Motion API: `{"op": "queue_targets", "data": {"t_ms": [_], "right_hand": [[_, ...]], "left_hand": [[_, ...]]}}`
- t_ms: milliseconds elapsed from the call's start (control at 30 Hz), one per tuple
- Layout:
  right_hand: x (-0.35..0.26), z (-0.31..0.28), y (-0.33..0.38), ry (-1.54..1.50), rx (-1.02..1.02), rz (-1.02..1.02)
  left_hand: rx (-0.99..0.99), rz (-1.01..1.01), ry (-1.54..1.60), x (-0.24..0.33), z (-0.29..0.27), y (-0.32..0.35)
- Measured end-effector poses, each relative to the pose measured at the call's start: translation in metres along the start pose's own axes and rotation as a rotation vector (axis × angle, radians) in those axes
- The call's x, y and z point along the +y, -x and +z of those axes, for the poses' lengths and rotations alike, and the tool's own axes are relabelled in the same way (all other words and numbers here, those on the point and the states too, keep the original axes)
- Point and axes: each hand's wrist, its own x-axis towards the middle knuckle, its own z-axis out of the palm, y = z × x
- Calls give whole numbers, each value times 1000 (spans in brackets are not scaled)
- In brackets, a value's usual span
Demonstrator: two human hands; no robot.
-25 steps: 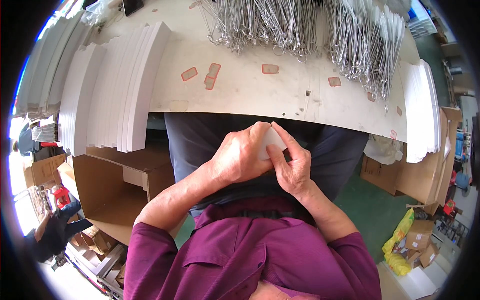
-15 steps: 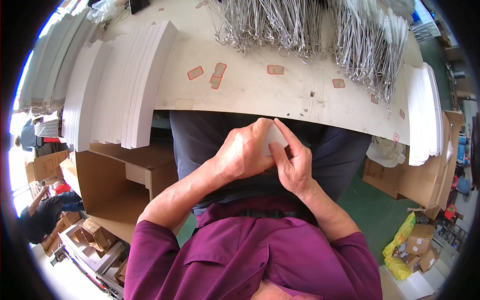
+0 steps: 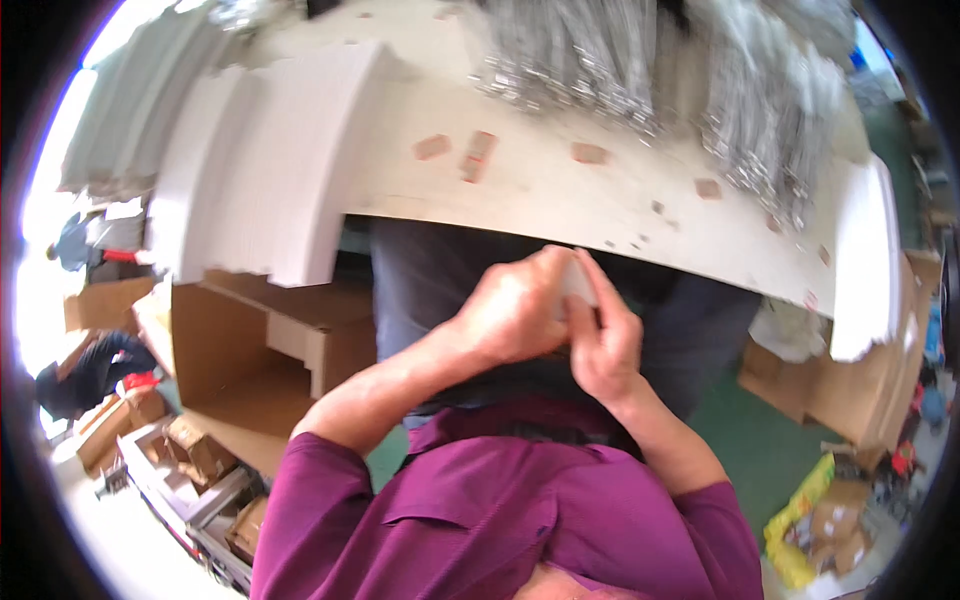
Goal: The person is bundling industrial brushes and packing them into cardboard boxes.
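Just off the table's near edge, above my lap, both hands meet around a small white piece that looks like card or the end of a slim carton. My left hand is closed around its left side. On its right side, the thumb and fingers of my right hand pinch it. Much of the piece is hidden by my fingers, and motion blur hides its exact shape. Beyond my hands on the white table lie bundles of thin metal rods with looped ends, some in clear plastic.
Long white cartons stand in a row on the table's left. More flat white pieces sit at its right end. Open brown boxes flank me below table height. A yellow bag lies on the right floor. Another person is far left.
The whole view has shifted and blurred, so table and hands appear farther right. Both hands keep their hold on the white piece, with its visible part looking narrower.
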Motion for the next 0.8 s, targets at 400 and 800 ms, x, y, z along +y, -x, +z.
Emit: {"op": "queue_targets", "data": {"t_ms": [400,800], "right_hand": [[2,-44,-42,-457,-32,241],[11,-63,-61,-240,139,135]], "left_hand": [[-234,-214,321,5,-81,39],[-11,-199,40,-6,-134,15]]}}
